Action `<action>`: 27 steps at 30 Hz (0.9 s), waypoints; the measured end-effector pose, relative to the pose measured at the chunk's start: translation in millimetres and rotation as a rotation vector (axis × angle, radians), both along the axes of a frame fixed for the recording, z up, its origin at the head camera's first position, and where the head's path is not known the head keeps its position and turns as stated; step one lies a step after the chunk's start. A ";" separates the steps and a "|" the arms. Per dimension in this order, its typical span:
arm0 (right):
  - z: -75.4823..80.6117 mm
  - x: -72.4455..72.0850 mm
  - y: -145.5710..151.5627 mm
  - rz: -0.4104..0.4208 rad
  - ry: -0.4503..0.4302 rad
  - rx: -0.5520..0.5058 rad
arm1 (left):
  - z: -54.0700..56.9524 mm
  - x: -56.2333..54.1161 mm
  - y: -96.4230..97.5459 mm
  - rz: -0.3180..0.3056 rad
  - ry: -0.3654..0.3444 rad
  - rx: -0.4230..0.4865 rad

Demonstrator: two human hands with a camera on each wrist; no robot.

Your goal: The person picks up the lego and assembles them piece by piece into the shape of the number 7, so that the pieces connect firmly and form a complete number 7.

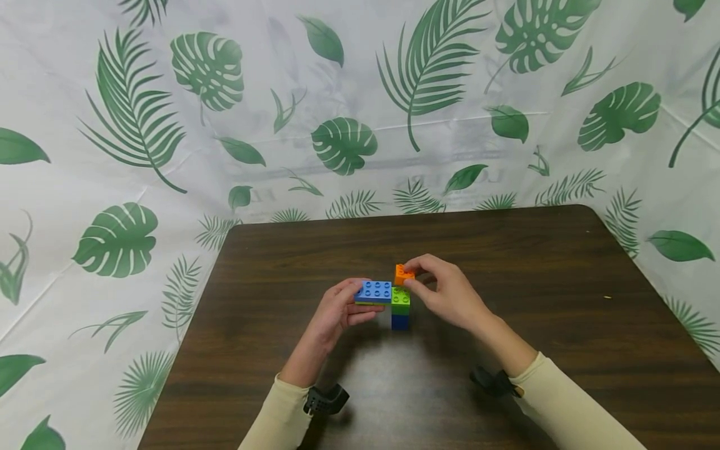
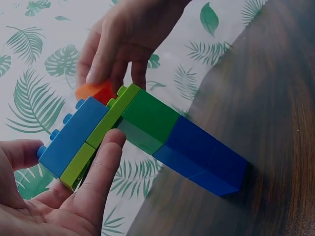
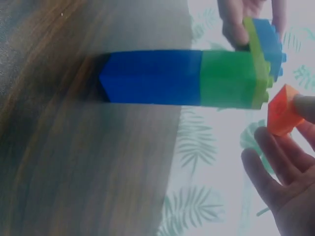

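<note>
A block tower stands upright on the table: dark blue bricks (image 3: 152, 76) at the bottom, a green brick (image 2: 150, 118) above them, a thin lime layer (image 3: 260, 73) on top. The lime layer juts out to the left and carries a light blue brick (image 1: 375, 291) with studs facing up. My left hand (image 1: 335, 312) grips this overhanging part, thumb at the blue brick and fingers underneath. With thumb and fingertips my right hand (image 1: 447, 289) pinches a small orange brick (image 1: 402, 275), close over the lime studs beside the blue brick.
The dark wooden table (image 1: 270, 262) spreads out around the tower, its back edge meeting a white leaf-patterned sheet (image 1: 270, 169). A tiny pale scrap (image 1: 607, 297) lies at the right. Black straps with cameras (image 1: 327, 400) sit on both wrists.
</note>
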State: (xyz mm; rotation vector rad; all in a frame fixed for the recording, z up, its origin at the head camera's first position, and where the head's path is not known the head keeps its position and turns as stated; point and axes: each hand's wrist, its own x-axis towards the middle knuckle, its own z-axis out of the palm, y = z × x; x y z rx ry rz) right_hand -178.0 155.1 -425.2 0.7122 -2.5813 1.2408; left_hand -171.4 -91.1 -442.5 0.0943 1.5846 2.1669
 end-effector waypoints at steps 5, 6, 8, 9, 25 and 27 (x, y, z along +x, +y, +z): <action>1.8 10.0 -3.2 0.066 0.073 0.049 | -0.7 0.5 -0.1 0.001 0.005 -0.004; 1.2 11.3 -3.8 0.069 0.091 0.063 | -0.8 0.5 -0.1 0.001 0.006 -0.005; 0.2 14.3 -4.7 0.069 0.115 0.086 | -0.8 0.8 -0.1 0.004 0.007 -0.006; -0.2 15.5 -5.0 0.067 0.123 0.095 | -0.9 0.9 0.0 0.004 0.008 -0.006; -2.4 19.3 -3.4 0.045 0.229 0.230 | -1.4 0.3 1.3 0.006 -0.007 0.017; -2.6 19.1 -3.1 0.048 0.239 0.234 | -1.3 0.5 1.4 0.004 -0.006 0.018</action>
